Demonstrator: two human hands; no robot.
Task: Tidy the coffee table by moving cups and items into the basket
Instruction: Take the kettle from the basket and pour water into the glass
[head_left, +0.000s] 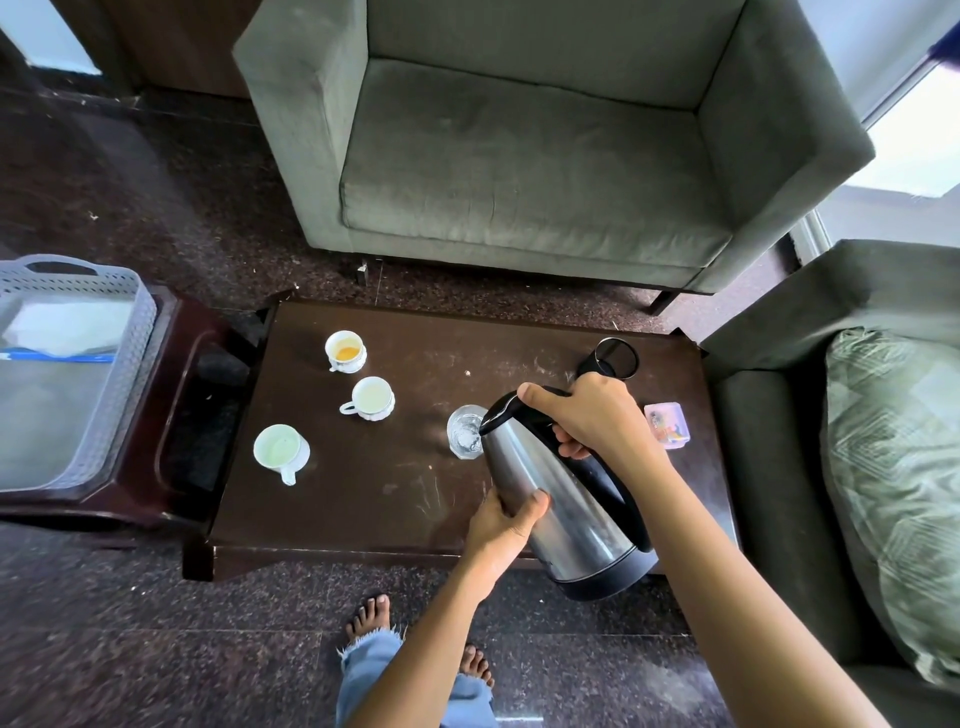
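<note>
A steel electric kettle (561, 504) with a black handle and base is tilted, its spout over a clear glass (464, 431) on the dark coffee table (405, 493). My right hand (592, 421) grips the kettle's handle and my left hand (506, 519) holds its lower body. Three white cups stand on the table's left half: one with orange residue (345, 352), one in the middle (370, 399), one nearest the front (281, 451). A dark tumbler (612, 358) and a small pink box (668, 425) lie at the right. The grey basket (78, 374) sits on a side table far left.
A grey armchair (519, 156) stands behind the table. A dark sofa with a patterned cushion (893, 467) flanks the right. The basket rests on a dark wooden side table (182, 395). My bare feet (371, 616) stand on the speckled floor in front.
</note>
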